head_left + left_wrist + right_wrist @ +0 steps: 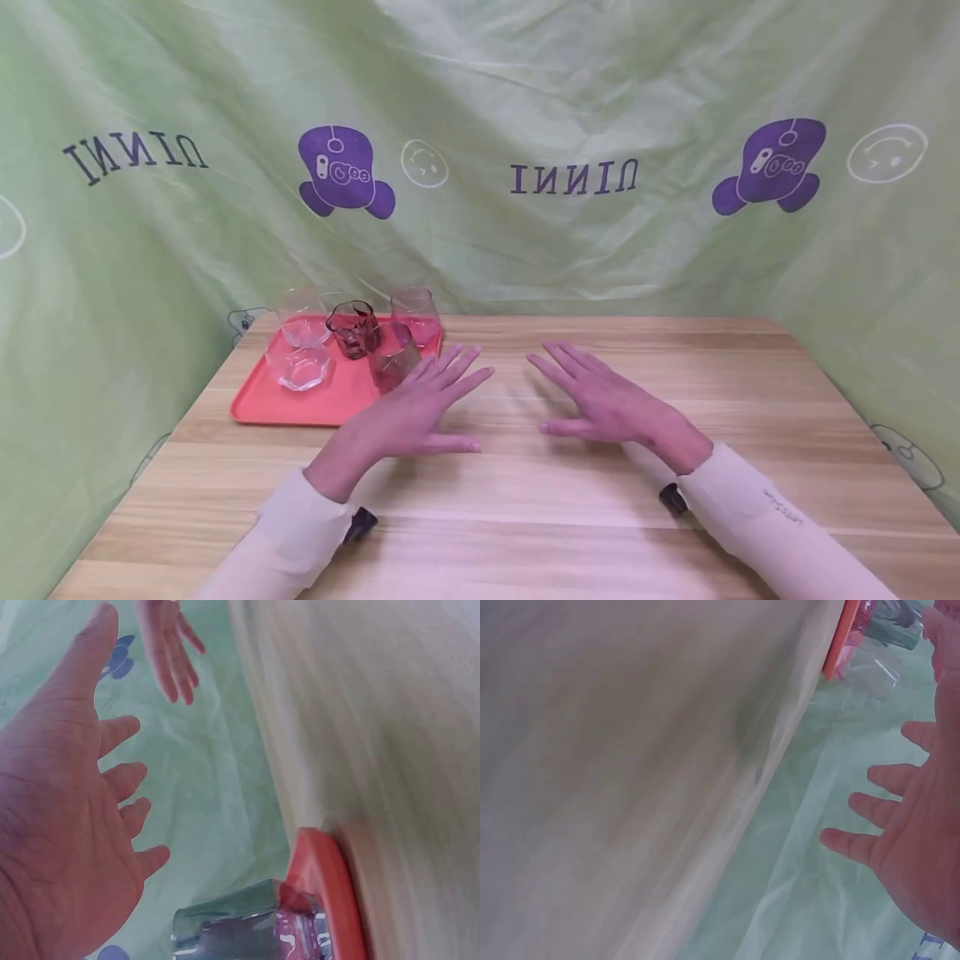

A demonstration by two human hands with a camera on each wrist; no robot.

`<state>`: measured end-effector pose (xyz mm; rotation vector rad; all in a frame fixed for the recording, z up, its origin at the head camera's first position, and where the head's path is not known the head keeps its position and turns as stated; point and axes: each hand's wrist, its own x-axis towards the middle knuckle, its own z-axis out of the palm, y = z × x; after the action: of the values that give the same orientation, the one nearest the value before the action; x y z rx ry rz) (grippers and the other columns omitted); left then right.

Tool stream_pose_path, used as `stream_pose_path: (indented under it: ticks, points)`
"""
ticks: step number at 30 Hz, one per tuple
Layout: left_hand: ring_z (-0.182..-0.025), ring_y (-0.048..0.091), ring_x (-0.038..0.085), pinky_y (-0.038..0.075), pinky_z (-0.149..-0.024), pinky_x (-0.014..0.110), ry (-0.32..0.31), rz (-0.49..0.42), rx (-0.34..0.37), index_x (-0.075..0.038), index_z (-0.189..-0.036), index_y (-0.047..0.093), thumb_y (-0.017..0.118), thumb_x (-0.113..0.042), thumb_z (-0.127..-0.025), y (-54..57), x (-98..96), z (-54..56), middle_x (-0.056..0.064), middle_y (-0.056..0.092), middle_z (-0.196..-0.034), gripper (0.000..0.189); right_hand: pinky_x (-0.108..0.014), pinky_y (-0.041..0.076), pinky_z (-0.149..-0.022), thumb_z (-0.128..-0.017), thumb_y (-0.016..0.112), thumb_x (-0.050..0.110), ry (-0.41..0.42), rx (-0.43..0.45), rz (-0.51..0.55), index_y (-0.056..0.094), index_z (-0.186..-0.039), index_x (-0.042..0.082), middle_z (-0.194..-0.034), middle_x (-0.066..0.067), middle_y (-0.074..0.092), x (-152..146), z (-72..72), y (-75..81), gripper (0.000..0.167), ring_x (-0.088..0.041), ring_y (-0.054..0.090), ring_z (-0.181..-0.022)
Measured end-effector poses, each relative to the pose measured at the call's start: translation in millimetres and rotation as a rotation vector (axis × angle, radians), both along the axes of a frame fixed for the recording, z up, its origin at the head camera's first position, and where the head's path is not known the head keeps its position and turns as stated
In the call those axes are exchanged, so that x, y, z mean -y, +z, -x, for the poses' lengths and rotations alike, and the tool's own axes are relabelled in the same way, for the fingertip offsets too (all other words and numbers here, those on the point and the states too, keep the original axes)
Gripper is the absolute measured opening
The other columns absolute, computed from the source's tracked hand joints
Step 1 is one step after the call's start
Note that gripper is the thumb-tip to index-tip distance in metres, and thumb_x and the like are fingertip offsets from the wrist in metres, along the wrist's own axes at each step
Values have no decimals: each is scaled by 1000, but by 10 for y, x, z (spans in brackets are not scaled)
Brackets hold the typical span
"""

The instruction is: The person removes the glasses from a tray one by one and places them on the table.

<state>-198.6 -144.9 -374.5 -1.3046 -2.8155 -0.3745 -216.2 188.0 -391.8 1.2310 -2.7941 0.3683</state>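
My left hand hovers above the table with its fingers spread, just right of the red tray. Across from it, my right hand is held over the wood, fingers extended, touching nothing. Several glasses stand on the tray. Nearest the left hand is a smoky grey glass, partly hidden by its fingers. Behind that one are a dark, wavy-rimmed glass and a clear glass at the back right. On the tray's left side sit a clear faceted glass and another clear glass.
The wooden table extends to both sides and toward me. A light green curtain with purple figures and lettering hangs along its back and sides. Black wrist devices show below the white sleeves.
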Motion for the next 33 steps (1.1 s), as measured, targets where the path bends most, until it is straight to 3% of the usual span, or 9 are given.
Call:
stream_pose_path:
  ticks: [7,13,21,27,33]
  points:
    - [-157,1,24,13,-124,55,34,-47,-34,-22,-165,28,60,-72,-91,124,138,-63,7,12,-172,95,-54,25,-121,-99,58,62,12,7,39,23,-165,15,-170,-14,17,133,12,63,88,-37,22,-153]
    - [-156,10,28,19,-122,57,73,-101,-42,-16,-163,33,64,-66,-93,217,312,-100,7,17,-170,91,-50,28,-120,-100,63,52,28,0,64,28,-163,10,-166,-13,28,256,57,113,83,-32,30,-150]
    - [-155,19,27,28,-117,61,157,-202,-72,-22,-160,40,75,-54,-91,318,615,-146,3,26,-168,84,-47,28,-121,-101,61,53,34,30,73,27,-163,11,-166,-12,29,420,87,123,82,-27,29,-151]
    - [-149,35,28,39,-110,61,206,-253,-195,-17,-155,48,80,-41,-91,327,866,-163,5,36,-164,76,-45,28,-121,-101,57,57,31,64,91,27,-164,11,-167,-10,28,529,126,118,83,-26,29,-151]
    - [-144,40,37,40,-106,66,279,-292,-218,-16,-158,43,83,-31,-88,267,1121,-103,10,36,-164,82,-46,30,-120,-101,61,53,22,77,99,29,-163,11,-165,-11,32,588,170,81,82,-26,31,-150]
